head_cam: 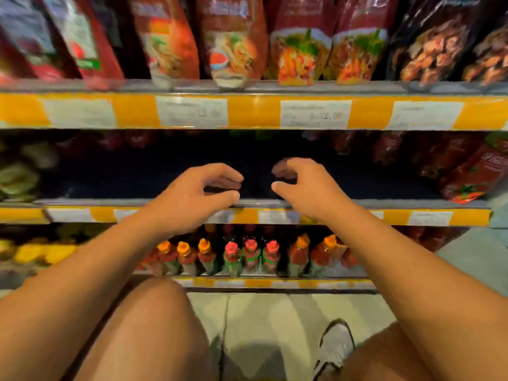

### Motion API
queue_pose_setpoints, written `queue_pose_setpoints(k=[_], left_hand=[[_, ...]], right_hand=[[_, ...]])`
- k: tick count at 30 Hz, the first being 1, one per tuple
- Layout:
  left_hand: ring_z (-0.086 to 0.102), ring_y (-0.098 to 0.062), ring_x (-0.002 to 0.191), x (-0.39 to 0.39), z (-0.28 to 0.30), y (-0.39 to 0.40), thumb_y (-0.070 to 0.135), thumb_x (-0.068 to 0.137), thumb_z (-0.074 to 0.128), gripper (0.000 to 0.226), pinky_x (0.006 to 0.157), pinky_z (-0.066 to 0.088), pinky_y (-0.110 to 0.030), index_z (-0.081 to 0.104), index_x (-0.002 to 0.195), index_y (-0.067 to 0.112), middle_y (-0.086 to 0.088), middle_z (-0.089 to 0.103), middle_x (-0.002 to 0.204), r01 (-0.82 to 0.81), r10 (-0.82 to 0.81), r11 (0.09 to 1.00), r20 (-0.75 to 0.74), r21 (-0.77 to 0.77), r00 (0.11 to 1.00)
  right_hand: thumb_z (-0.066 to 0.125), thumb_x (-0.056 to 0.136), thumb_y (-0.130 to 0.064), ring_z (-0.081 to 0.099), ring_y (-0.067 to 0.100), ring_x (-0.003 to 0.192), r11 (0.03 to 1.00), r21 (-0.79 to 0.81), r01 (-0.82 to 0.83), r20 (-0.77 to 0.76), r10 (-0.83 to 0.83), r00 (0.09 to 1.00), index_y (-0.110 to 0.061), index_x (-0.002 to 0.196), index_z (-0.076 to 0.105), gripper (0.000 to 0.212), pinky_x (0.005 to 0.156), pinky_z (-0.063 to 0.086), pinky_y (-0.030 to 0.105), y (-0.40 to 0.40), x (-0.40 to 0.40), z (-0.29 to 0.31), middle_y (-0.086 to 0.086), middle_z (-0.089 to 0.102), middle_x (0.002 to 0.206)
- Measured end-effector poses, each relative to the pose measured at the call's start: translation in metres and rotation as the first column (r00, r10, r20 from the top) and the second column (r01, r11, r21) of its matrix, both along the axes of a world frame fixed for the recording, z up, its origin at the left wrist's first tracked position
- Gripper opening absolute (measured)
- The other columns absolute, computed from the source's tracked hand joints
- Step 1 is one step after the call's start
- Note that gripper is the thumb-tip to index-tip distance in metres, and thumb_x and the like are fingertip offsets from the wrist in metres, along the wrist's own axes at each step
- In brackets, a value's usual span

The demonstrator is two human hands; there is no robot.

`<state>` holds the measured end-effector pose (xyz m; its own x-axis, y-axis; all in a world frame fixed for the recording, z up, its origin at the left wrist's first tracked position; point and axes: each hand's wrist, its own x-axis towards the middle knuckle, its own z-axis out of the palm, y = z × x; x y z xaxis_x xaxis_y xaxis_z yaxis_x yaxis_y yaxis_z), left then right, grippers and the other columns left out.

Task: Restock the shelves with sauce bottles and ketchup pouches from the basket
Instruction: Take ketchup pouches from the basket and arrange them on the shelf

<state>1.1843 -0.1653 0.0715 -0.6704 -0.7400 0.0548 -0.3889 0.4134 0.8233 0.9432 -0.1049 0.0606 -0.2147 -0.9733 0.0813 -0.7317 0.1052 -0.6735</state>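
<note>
My left hand (203,192) and my right hand (301,185) hover side by side at the front edge of the middle shelf (261,204), fingers curled and apart, with nothing in either. The shelf space behind them is dark and looks bare in the middle. Red ketchup pouches (470,174) lean at the right end of that shelf. On the lower shelf stands a row of sauce bottles (251,257) with orange and pink caps. The basket is out of view.
The top shelf (247,88) holds standing red and dark sauce pouches (233,39) above yellow price strips. Greenish packs (19,174) sit at the middle shelf's left end. My bare knees and a white shoe (336,345) are over the tiled floor.
</note>
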Motion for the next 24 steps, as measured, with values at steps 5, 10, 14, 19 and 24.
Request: queue_pose_setpoints(k=[5,10,14,19,24], left_hand=[[0.069,-0.015,0.109,0.136,0.000,0.052,0.021,0.095,0.071,0.027,0.087,0.059,-0.036,0.069,0.122,0.027,0.009,0.072,0.117,-0.210,0.210,0.977,0.003,-0.034,0.978],[0.066,-0.006,0.115,0.267,-0.026,0.110,0.030,0.094,0.072,0.028,0.098,0.052,-0.036,0.070,0.122,0.031,0.011,0.072,0.122,-0.477,0.478,0.878,-0.038,0.030,0.877],[0.069,-0.008,0.114,0.363,-0.049,0.160,0.027,0.099,0.070,0.027,0.097,0.056,-0.043,0.069,0.124,0.036,0.016,0.071,0.126,-0.659,0.662,0.745,0.008,0.105,0.750],[0.070,-0.011,0.107,0.460,-0.091,0.209,0.016,0.096,0.072,0.020,0.098,0.055,-0.040,0.071,0.113,0.028,0.008,0.074,0.113,-0.875,0.871,0.465,0.109,0.134,0.479],[0.068,-0.018,0.086,0.516,-0.132,0.248,0.009,0.095,0.071,0.018,0.067,0.052,-0.029,0.068,0.113,0.010,-0.010,0.072,0.108,-0.968,0.947,0.117,0.268,0.220,0.175]], right_hand=[[0.074,0.091,-0.025,0.065,0.007,0.111,0.981,-0.016,-0.194,0.009,0.195,0.981,-0.029,0.113,0.071,0.023,0.104,0.051,0.038,0.021,0.096,0.008,-0.012,0.071,0.115],[0.073,0.092,-0.028,0.064,0.003,0.112,0.927,-0.019,-0.375,0.007,0.375,0.927,-0.030,0.115,0.072,0.023,0.102,0.052,0.038,0.038,0.194,0.024,-0.015,0.071,0.116],[0.074,0.093,-0.023,0.065,-0.001,0.105,0.852,0.004,-0.524,0.082,0.521,0.849,-0.029,0.117,0.072,0.024,0.094,0.053,0.024,0.047,0.273,0.039,-0.015,0.071,0.114],[0.073,0.093,-0.034,0.065,0.007,0.107,0.713,0.141,-0.687,0.061,0.686,0.725,-0.035,0.123,0.065,0.031,0.095,0.055,0.039,0.051,0.366,0.032,-0.016,0.068,0.116],[0.072,0.093,-0.038,0.060,0.012,0.111,0.592,0.284,-0.754,0.053,0.776,0.629,-0.029,0.127,0.061,0.037,0.098,0.052,0.039,0.058,0.458,0.003,-0.010,0.061,0.123]])
